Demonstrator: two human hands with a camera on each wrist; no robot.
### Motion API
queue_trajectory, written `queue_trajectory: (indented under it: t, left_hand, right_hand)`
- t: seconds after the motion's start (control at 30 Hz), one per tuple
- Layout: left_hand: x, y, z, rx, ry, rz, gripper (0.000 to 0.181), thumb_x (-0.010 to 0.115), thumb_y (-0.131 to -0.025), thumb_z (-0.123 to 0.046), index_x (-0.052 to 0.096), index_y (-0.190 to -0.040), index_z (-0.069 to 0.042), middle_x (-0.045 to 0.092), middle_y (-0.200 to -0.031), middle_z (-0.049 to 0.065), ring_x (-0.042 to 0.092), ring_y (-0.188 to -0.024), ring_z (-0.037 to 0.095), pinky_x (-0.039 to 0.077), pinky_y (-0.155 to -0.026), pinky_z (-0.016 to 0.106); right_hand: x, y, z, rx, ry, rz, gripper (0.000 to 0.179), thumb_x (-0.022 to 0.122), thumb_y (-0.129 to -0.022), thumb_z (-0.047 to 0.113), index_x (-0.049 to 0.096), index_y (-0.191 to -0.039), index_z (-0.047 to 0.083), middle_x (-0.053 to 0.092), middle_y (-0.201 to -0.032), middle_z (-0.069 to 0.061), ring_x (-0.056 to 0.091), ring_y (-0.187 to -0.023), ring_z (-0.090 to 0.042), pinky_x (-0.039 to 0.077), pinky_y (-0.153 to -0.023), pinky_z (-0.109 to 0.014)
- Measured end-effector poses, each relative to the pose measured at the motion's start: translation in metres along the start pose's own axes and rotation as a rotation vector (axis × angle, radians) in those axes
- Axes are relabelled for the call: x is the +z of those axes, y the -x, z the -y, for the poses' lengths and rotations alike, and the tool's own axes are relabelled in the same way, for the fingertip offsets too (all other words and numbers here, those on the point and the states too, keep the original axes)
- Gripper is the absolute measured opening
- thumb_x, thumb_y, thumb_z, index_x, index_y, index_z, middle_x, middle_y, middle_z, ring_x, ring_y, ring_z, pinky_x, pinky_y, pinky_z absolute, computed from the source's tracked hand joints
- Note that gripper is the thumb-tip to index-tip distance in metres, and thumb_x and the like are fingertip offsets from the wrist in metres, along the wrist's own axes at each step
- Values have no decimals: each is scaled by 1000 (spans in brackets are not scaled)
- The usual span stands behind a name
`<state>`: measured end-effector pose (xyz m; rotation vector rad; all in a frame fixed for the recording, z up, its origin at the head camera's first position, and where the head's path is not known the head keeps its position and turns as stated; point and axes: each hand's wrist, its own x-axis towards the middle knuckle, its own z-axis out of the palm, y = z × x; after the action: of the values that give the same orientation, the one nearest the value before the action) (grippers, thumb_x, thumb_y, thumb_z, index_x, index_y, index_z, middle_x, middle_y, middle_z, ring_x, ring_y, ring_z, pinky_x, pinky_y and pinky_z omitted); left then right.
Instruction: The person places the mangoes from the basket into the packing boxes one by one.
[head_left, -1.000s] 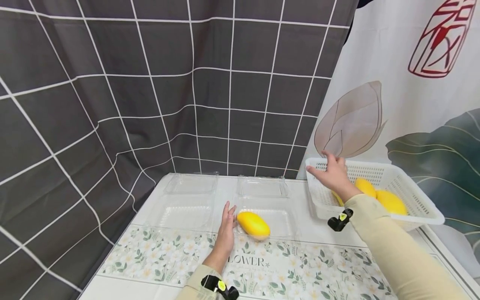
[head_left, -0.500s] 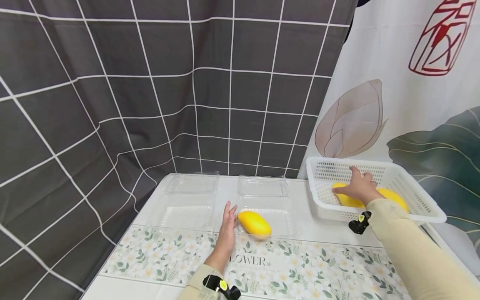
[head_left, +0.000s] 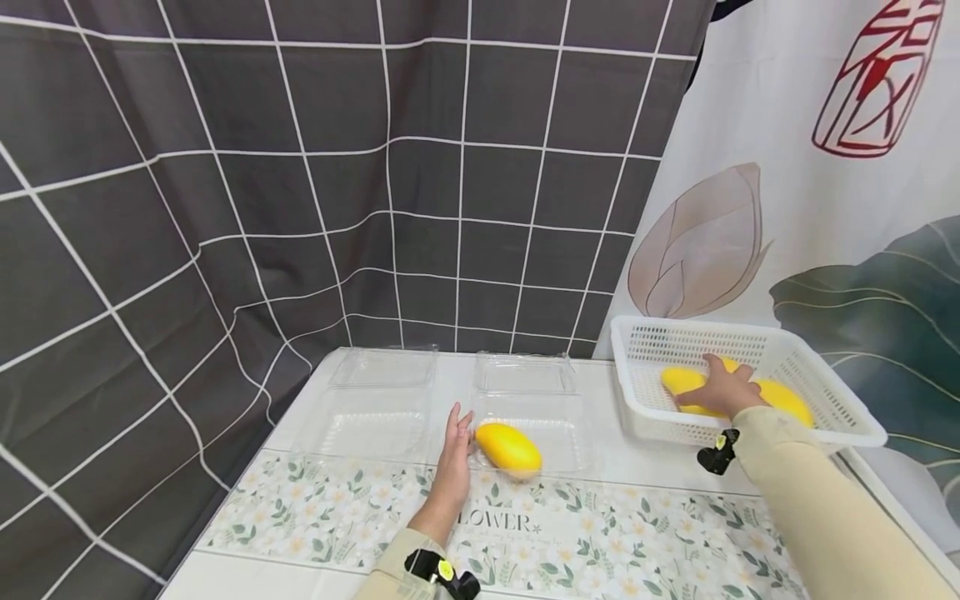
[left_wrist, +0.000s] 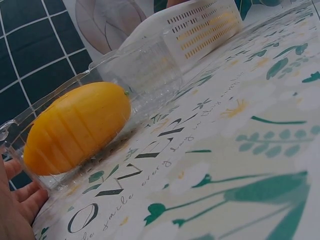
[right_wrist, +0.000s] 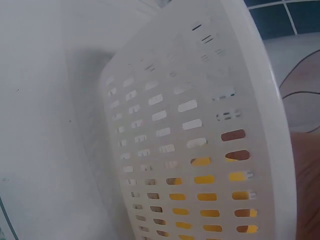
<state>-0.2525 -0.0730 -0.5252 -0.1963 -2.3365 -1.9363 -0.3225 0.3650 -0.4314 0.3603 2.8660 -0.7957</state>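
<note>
A yellow mango [head_left: 508, 447] lies tilted in the right-hand clear plastic clamshell box [head_left: 567, 442], whose lid stands open. Beside that box my left hand [head_left: 450, 467] has its fingers extended; in the left wrist view the fingertips [left_wrist: 31, 197] are at the box's near corner. My right hand [head_left: 723, 393] reaches down into a white perforated basket [head_left: 637, 421], thumb and fingers spread round a mango [head_left: 678, 380]. Other mangoes, including one at the right [head_left: 786, 402], lie around it. The basket wall hides most of this hand in the right wrist view.
To the left is a second open clear clamshell box [head_left: 375, 425]. A flower-printed mat [head_left: 315, 508] covers the front of the white table. Behind hang a dark grid-patterned curtain [head_left: 420, 183] and a pale printed curtain [head_left: 795, 208].
My right hand has moved from the basket's left rim rightward and down onto the mangoes inside. The left hand and the boxed mango stay almost where they were.
</note>
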Motion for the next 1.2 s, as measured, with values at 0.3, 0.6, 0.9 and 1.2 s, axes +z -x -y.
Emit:
queue_trajectory:
  t: [0.3,0.6,0.9,1.2]
  left_hand:
    - [0,0,-2,-32,31,9,62,16,-111,-44,6,-164,-14,30,-164,14,44,-139,45,23,-118,65]
    - [0,-2,-1,-14,35,9,61,15,-111,-42,6,-163,-12,29,-163,17,44,-137,48,23,-117,67]
    - [1,-1,-2,-28,13,16,61,16,-111,-43,5,-164,-15,29,-164,13,44,-138,45,22,-119,65]
    - [-1,1,-7,-13,26,18,57,17,-112,-37,7,-163,-12,29,-163,18,44,-137,49,22,-118,66]
  right_hand:
    - [3,-9,-5,20,21,32,125,85,-75,46,4,-158,-3,5,-140,-55,25,-115,-70,35,-94,-80]
    - [4,-10,-3,36,76,76,122,84,-74,46,11,-156,-7,21,-138,-52,33,-116,-63,36,-95,-78]
    - [5,-5,-3,52,100,106,114,80,-81,37,8,-157,-7,30,-141,-45,41,-117,-57,39,-98,-72]
    - [-3,-9,-3,-10,42,67,108,75,-81,44,16,-153,-10,41,-130,-41,47,-101,-50,46,-79,-57]
